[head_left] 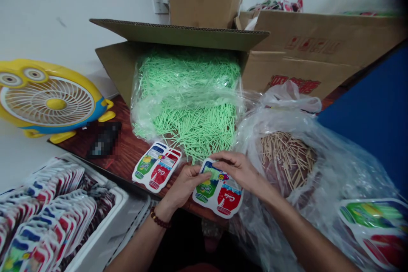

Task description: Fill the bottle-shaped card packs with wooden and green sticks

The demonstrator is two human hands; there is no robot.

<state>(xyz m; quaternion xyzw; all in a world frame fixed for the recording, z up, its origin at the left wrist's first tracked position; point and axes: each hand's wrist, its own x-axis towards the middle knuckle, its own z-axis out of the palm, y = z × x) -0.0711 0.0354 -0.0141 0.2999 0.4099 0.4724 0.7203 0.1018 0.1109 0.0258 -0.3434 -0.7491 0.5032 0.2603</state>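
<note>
A flat printed pouch (230, 194), shaped like a green Sprite drink and a red Cola drink side by side, is held at the table's front edge. My left hand (186, 182) pinches its left edge, thumb across the front. At its top edge, my right hand (237, 169) grips with fingers together; whether anything small is under those fingertips is hidden. Just left of my left hand lies a small stack of similar pouches (158, 165). Behind both hands, thin green sticks (204, 127) spill from a clear plastic bag in an open cardboard box (188, 36).
Brown sticks (287, 157) lie in a clear plastic bag (251, 136) on the right, with another pouch (376, 225) beyond. A white bin (111, 216) full of pouches stands lower left. A yellow fan (55, 102), a dark object (104, 139) and a printed carton (318, 51) are around.
</note>
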